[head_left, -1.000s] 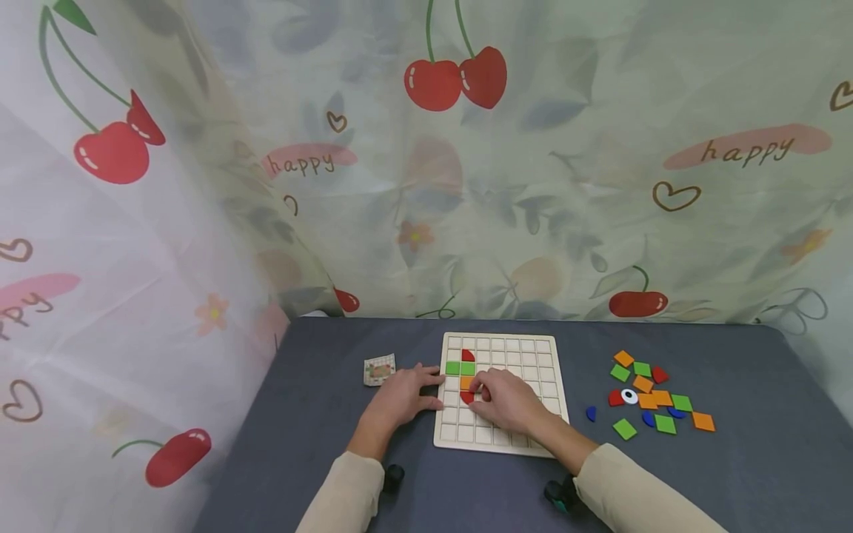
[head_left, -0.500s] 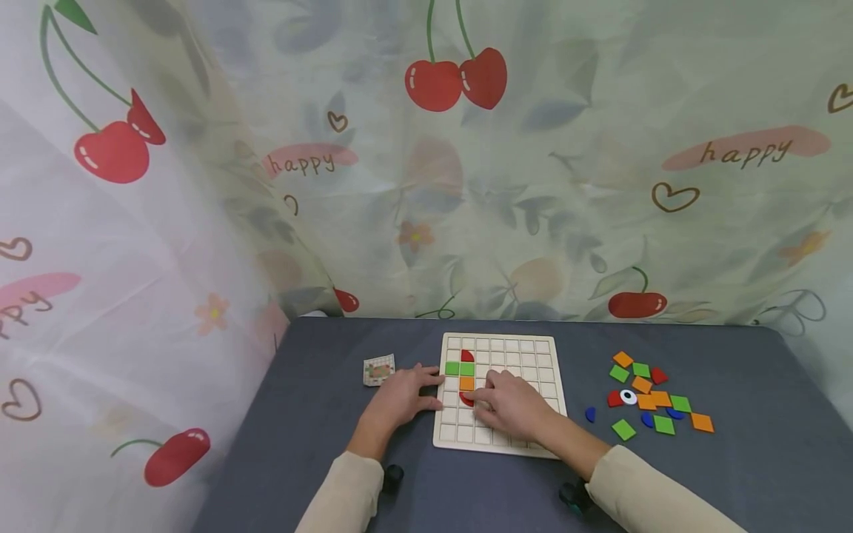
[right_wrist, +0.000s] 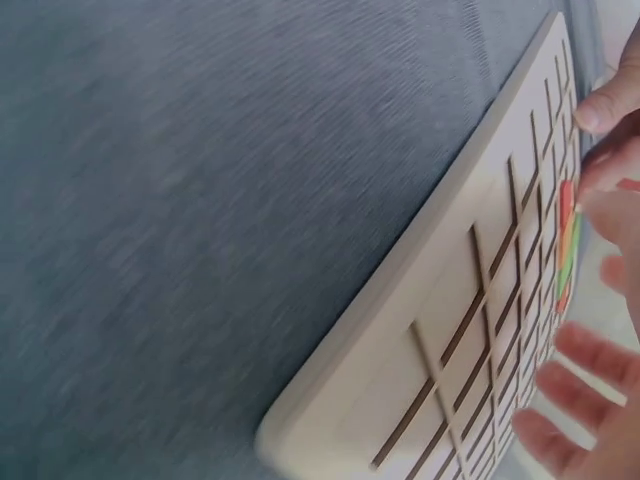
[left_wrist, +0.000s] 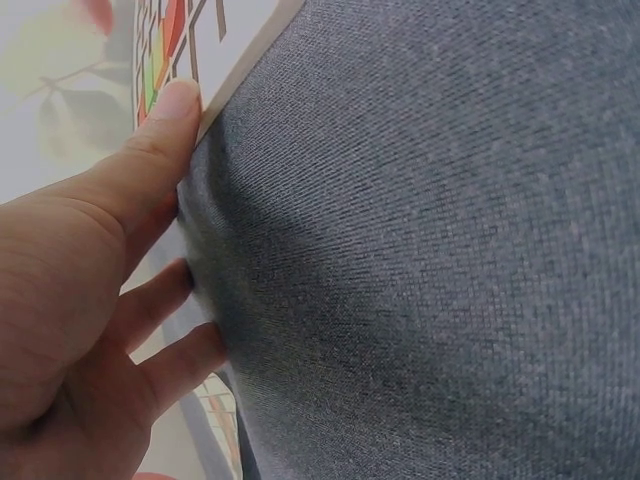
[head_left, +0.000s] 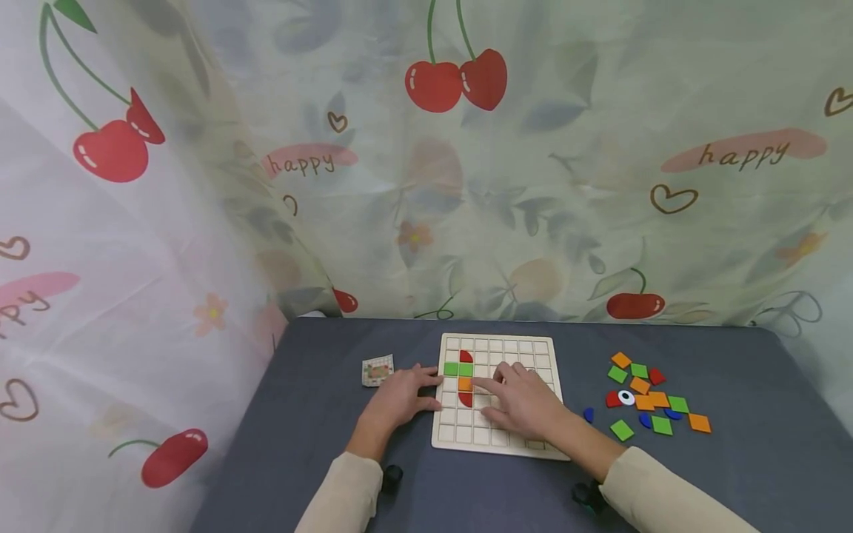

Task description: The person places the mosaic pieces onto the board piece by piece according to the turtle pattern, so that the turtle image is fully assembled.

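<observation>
A pale wooden grid board point(head_left: 493, 438) lies on the dark grey tabletop. In its left columns sit a red rounded piece point(head_left: 466, 357), two green squares, an orange square point(head_left: 464, 384) and a lower red rounded piece point(head_left: 465, 400). My left hand point(head_left: 400, 396) rests at the board's left edge, fingers spread and the thumb tip on the rim in the left wrist view. Above the board's middle is my right hand point(head_left: 523, 403), holding nothing; its index finger reaches out beside the orange square and its thumb points left, lower down.
To the right of the board lie scattered loose pieces: orange squares, green squares point(head_left: 622, 430), red and blue rounded ones, and a white ring-like disc point(head_left: 626, 398). A small printed card point(head_left: 378, 370) lies left of the board. A patterned curtain point(head_left: 533, 222) hangs behind the table.
My right hand has drawn back to the right from the lower red piece, its fingers loosening from a pinch. That piece is now fully uncovered in its cell. My left hand has stayed put.
</observation>
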Available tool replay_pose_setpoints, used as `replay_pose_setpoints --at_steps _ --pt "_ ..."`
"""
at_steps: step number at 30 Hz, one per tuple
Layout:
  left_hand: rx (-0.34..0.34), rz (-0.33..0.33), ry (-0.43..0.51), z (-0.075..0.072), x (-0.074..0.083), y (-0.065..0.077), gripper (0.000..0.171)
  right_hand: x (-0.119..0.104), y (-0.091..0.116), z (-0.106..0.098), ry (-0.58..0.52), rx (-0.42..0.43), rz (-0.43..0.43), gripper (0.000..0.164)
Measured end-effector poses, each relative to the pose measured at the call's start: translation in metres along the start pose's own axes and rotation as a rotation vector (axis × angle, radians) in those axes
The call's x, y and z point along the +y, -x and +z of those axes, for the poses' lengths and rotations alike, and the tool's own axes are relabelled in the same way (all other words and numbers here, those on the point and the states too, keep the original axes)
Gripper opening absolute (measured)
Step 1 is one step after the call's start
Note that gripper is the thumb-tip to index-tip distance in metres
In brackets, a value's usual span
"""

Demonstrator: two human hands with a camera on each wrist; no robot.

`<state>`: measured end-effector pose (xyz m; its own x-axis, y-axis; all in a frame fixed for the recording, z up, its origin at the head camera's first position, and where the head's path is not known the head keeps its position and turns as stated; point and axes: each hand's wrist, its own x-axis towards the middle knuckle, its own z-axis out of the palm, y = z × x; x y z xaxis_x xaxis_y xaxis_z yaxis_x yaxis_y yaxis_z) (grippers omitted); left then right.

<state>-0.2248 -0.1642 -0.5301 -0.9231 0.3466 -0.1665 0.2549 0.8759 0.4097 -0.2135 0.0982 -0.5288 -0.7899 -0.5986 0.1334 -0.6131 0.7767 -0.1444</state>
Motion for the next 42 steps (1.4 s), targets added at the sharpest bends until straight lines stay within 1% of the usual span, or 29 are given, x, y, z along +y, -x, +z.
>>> replay_pose_setpoints --at_steps 5,10,14,20,25,30,35,42 --pt "-0.007 -0.019 0.015 0.001 -0.001 0.000 0.058 0.006 0.012 0.002 0.044 0.019 0.067 0.067" --pt "-0.007 -0.025 0.015 0.003 -0.001 0.000 0.059 0.014 0.027 0.005 0.038 0.046 0.107 0.075" --pt "-0.008 -0.031 0.014 0.004 -0.001 0.001 0.059 0.024 0.040 0.009 0.038 0.042 0.148 0.077" --pt "-0.012 -0.035 0.013 0.005 -0.001 0.001 0.058 0.045 0.060 0.009 0.031 -0.001 0.217 0.078" --pt "-0.006 -0.033 0.012 0.003 -0.002 0.001 0.058 0.063 0.074 0.008 0.020 -0.007 0.254 0.078" --pt "-0.009 -0.027 0.003 0.003 -0.002 0.001 0.059 0.077 0.085 0.008 0.035 -0.019 0.291 0.080" --pt "-0.002 -0.015 -0.006 0.004 -0.002 0.000 0.059 0.090 0.093 0.002 0.033 -0.001 0.322 0.080" --pt "0.005 -0.013 -0.003 0.003 -0.002 0.000 0.059 0.116 0.110 -0.005 0.040 0.032 0.360 0.078"
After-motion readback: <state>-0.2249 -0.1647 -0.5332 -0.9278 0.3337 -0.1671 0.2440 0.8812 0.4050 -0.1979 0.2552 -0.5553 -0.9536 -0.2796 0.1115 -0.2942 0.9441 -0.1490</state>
